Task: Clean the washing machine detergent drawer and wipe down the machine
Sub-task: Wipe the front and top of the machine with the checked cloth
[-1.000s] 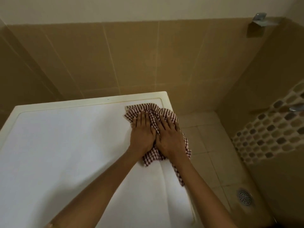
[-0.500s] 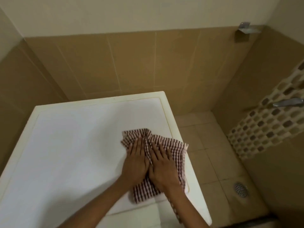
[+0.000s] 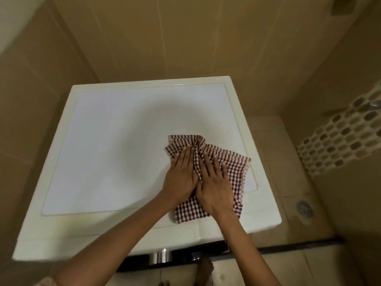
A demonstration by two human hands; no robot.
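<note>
Both left hand and right hand press checked cloth onto washing machine (fingers straight, flat).

Your left hand and right hand lie flat over the middle of the checked cloth, hiding the fabric beneath them. The front of the washing machine is hidden under its own top; only a chrome knob shows. The wall fixture and tap are cut off by the picture's edges.
</note>
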